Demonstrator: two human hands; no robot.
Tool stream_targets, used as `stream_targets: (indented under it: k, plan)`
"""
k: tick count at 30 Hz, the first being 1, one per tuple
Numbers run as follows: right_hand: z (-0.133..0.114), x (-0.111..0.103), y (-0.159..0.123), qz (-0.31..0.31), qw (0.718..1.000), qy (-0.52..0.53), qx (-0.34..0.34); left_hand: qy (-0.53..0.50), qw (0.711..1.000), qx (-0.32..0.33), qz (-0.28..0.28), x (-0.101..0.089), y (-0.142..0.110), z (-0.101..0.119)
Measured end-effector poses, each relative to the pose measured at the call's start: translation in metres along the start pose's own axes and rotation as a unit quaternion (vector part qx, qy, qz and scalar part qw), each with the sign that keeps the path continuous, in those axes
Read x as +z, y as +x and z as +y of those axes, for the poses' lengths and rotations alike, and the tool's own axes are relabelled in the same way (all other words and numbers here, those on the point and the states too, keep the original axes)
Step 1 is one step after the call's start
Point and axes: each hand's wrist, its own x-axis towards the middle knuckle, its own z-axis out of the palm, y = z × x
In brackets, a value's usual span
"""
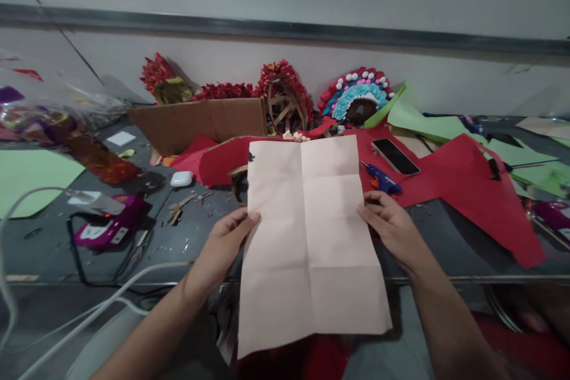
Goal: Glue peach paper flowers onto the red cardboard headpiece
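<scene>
A pale peach sheet of paper point(276, 243) with crossing fold creases is held up, opened out, over the table's front edge. My left hand point(234, 228) pinches its left edge between thumb and fingers. On the opposite edge, my right hand point(385, 222) grips the paper the same way. Just beyond my right hand lies a blue glue gun point(382, 179), with a dark-screened phone point(395, 156) behind it on red paper point(467, 181). The sheet hides part of the table and of the red pieces behind it.
Brown cardboard point(200, 122) and red flowery crafts point(285, 80) stand along the wall, beside a blue-and-red pompom piece point(356, 95). At left are a purple power strip point(111, 222) with cables, a white earbud case point(181, 179) and a bottle point(98, 157). Green paper point(427, 119) lies right.
</scene>
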Motion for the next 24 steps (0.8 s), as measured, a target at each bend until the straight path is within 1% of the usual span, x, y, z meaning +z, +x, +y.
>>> stream_targets:
  k: [3,6,10,12,13,14,16,19,22,24]
  plan:
    - [0.010,0.007,0.004,-0.037,0.999,0.016,-0.001,0.065,0.997,0.037,-0.018,-0.004,0.004,-0.004]
    - [0.021,0.014,0.009,-0.066,0.997,0.001,-0.033,0.109,0.988,0.107,0.019,-0.005,0.014,-0.010]
    - [0.027,0.017,0.025,-0.093,0.986,-0.092,-0.106,0.099,0.970,0.211,0.067,-0.005,0.029,-0.012]
    - [0.026,0.016,0.035,-0.091,0.978,-0.134,-0.128,0.122,0.958,0.252,0.067,-0.004,0.034,-0.009]
    - [0.025,0.015,0.040,-0.089,0.976,-0.147,-0.131,0.141,0.953,0.261,0.060,-0.004,0.036,-0.006]
    - [0.024,0.014,0.044,-0.089,0.975,-0.156,-0.129,0.160,0.952,0.258,0.048,-0.003,0.037,-0.003]
    - [0.021,0.012,0.048,-0.092,0.973,-0.173,-0.122,0.185,0.955,0.229,0.019,-0.001,0.037,0.001]
    - [0.020,0.005,0.046,-0.093,0.970,-0.186,-0.128,0.178,0.965,0.192,-0.012,0.000,0.034,0.005]
    - [0.021,-0.006,0.041,-0.100,0.967,-0.191,-0.132,0.173,0.967,0.184,-0.018,-0.004,0.029,0.006]
    - [0.021,-0.012,0.038,-0.114,0.967,-0.195,-0.116,0.183,0.965,0.187,-0.009,-0.008,0.024,0.007]
